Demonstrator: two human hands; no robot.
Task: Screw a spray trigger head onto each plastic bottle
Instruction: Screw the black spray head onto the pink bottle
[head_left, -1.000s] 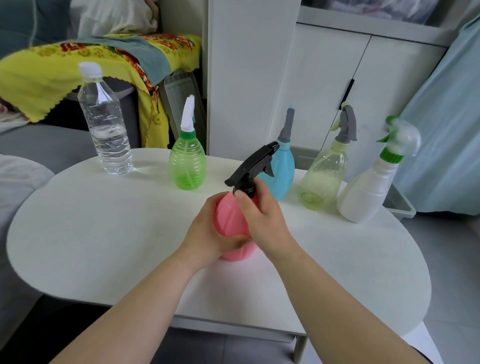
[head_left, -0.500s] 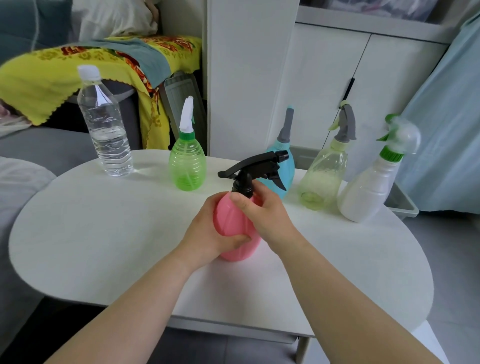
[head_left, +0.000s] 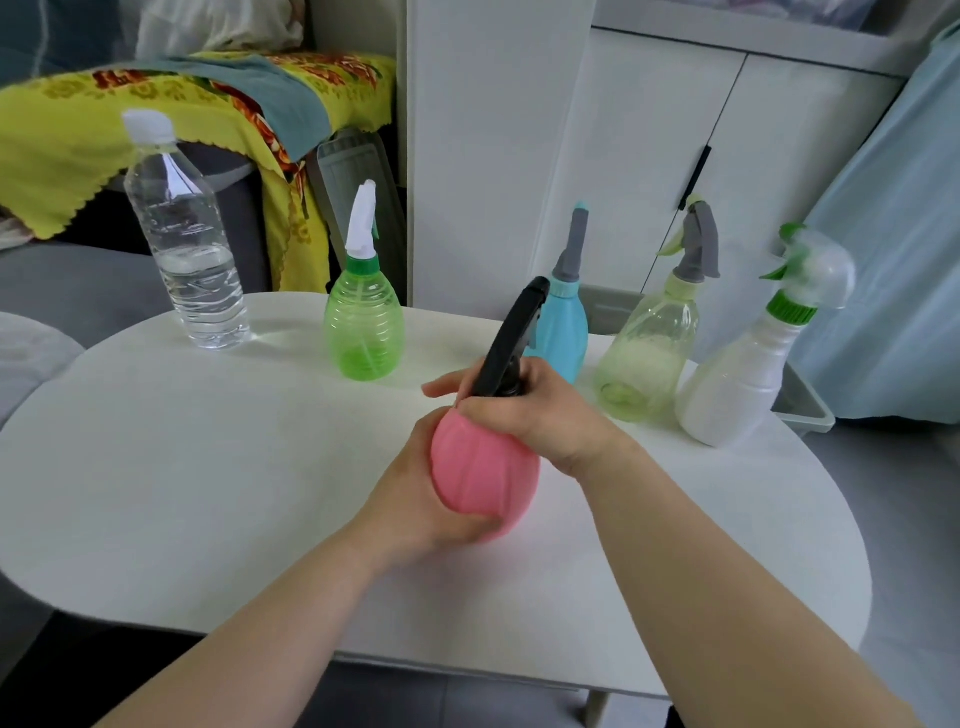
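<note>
Head view shows you at the last bottle in sight. Your left hand (head_left: 415, 499) wraps around the belly of the pink bottle (head_left: 480, 478), which tilts just above or on the white table (head_left: 208, 467); whether its base touches the top you cannot tell. Your right hand (head_left: 530, 410) closes around the collar of the black trigger head (head_left: 511, 338), whose nozzle points up and away from you. The head sits on the neck, but your fingers hide the threads, so how tight it is cannot be told.

Along the far edge, four bottles already carry heads: the green bottle (head_left: 363, 332), the blue bottle (head_left: 563, 332) just behind the black trigger, the pale yellow bottle (head_left: 647, 358) and the white bottle (head_left: 737, 384), all upright. The capped water bottle (head_left: 189, 254) stands to the left and looks like no part of the job.

Judging by this, four are done and the pink one is mid-screw; seating it fully is likely all that remains.
</note>
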